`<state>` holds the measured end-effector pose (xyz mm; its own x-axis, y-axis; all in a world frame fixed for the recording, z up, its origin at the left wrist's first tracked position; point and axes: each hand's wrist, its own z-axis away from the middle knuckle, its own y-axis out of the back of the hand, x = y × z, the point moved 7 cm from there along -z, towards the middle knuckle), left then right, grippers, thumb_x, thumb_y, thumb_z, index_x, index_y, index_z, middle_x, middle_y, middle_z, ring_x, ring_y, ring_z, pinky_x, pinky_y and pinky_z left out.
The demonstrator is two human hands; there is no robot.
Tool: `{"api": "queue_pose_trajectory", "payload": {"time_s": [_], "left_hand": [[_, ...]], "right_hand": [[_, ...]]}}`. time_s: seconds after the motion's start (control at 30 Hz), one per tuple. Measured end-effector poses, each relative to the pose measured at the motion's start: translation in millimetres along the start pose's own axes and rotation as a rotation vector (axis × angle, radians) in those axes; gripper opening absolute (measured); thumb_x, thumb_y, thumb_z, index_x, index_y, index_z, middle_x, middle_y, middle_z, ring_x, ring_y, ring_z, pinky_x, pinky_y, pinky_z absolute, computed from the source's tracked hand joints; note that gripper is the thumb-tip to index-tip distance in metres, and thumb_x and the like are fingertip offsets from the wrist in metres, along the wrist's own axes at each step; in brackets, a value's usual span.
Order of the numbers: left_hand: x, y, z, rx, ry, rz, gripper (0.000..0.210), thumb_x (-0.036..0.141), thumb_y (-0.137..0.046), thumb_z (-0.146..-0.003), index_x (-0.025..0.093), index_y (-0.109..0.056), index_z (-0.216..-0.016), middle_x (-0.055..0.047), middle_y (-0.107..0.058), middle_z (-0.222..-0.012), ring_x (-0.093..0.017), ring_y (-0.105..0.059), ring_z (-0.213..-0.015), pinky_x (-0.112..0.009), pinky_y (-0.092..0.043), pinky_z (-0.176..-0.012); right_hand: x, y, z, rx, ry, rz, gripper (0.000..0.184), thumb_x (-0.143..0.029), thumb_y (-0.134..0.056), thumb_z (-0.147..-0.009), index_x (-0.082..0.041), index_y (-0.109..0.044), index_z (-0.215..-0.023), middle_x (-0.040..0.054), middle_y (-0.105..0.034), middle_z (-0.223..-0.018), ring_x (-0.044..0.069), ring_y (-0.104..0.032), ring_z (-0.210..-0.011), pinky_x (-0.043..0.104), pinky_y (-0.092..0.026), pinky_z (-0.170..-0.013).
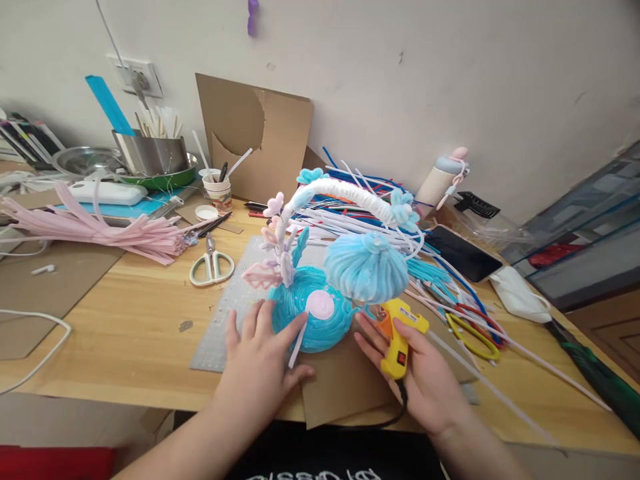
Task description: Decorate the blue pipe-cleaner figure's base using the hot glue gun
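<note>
A round blue base (290,327) of coiled pipe cleaner carries a pale pink spiral disc (321,305) in its middle. From the disc a loose pale pipe cleaner end (298,343) runs toward me. My left hand (260,353) rests with fingers spread at the base's near left side, the index finger on that loose end. In my right hand (420,367) lies a yellow glue gun (398,340), its nozzle end toward the base. A white wrapped arch (345,187) with blue and pink flowers curves over the base, and a light-blue ribbed shade (367,270) hangs from it.
Scissors (213,263) and a pink pipe cleaner bundle (100,223) lie at left. Behind the arch are many coloured pipe cleaners (320,223). A phone (465,253) and yellow-handled scissors (473,340) lie at right. Cardboard (345,390) sits beneath the base's near side.
</note>
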<state>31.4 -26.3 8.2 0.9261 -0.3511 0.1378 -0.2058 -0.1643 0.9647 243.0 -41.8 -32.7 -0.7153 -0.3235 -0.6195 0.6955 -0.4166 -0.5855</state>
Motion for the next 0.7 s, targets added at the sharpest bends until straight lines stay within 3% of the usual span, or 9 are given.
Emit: {"api": "queue_pose_trajectory", "payload": {"time_s": [0.13,0.27,0.37,0.43,0.53,0.7], "left_hand": [[-0.4,0.6,-11.0,-0.041,-0.176,0.088,0.046,0.047,-0.061,-0.082,0.029,-0.055,-0.124,-0.011,-0.048,-0.137,-0.033,-0.040,-0.129,-0.058,-0.028,-0.106],[2.1,1.4,-22.5,-0.099,-0.335,0.197,0.033,0.035,-0.050,-0.091,0.022,-0.056,-0.120,-0.007,-0.055,-0.131,-0.024,-0.052,-0.119,-0.043,-0.043,-0.102],[2.8,1.0,-26.5,-0.084,-0.380,0.219,0.028,0.034,-0.045,-0.094,0.020,-0.058,-0.115,-0.008,-0.060,-0.125,-0.023,-0.059,-0.110,-0.042,-0.048,-0.095],[1.9,0.7,-26.7,-0.051,-0.389,0.229,0.026,0.032,-0.042,-0.095,0.020,-0.060,-0.111,-0.008,-0.061,-0.122,-0.023,-0.061,-0.106,-0.042,-0.050,-0.092],[-0.4,-0.4,-24.6,-0.023,-0.394,0.250,0.023,0.029,-0.042,-0.095,0.020,-0.060,-0.106,-0.008,-0.061,-0.122,-0.023,-0.061,-0.105,-0.043,-0.051,-0.091],[-3.2,-2.8,-23.1,-0.053,-0.368,0.288,0.017,0.026,-0.042,-0.095,0.019,-0.058,-0.096,-0.006,-0.060,-0.124,-0.023,-0.059,-0.109,-0.042,-0.050,-0.093]], "right_hand": [[2.9,16.1,23.4,0.066,-0.016,0.220,0.034,-0.027,-0.066,-0.079,-0.013,-0.061,-0.110,0.0137,-0.069,-0.109,0.026,-0.066,-0.101,0.033,-0.057,-0.081],[8.2,19.5,42.4,-0.007,-0.012,0.459,0.037,-0.041,-0.068,-0.077,-0.013,-0.067,-0.101,0.0142,-0.070,-0.099,0.021,-0.067,-0.075,0.027,-0.053,-0.056],[9.1,15.7,43.8,-0.075,0.071,0.707,0.043,-0.053,-0.062,-0.078,-0.013,-0.069,-0.090,0.0079,-0.066,-0.072,0.013,-0.055,-0.052,0.025,-0.042,-0.047],[8.3,12.6,40.0,-0.089,0.127,0.824,0.044,-0.056,-0.060,-0.078,-0.014,-0.068,-0.085,0.0023,-0.058,-0.060,0.012,-0.050,-0.049,0.024,-0.038,-0.047],[6.8,5.5,32.1,-0.098,0.156,0.854,0.040,-0.055,-0.062,-0.077,-0.016,-0.065,-0.083,-0.0020,-0.050,-0.057,0.010,-0.045,-0.048,0.024,-0.036,-0.047],[10.2,-8.6,20.3,-0.129,0.086,0.824,0.041,-0.054,-0.062,-0.077,-0.015,-0.063,-0.088,-0.0031,-0.051,-0.063,0.007,-0.044,-0.046,0.023,-0.033,-0.046]]}}
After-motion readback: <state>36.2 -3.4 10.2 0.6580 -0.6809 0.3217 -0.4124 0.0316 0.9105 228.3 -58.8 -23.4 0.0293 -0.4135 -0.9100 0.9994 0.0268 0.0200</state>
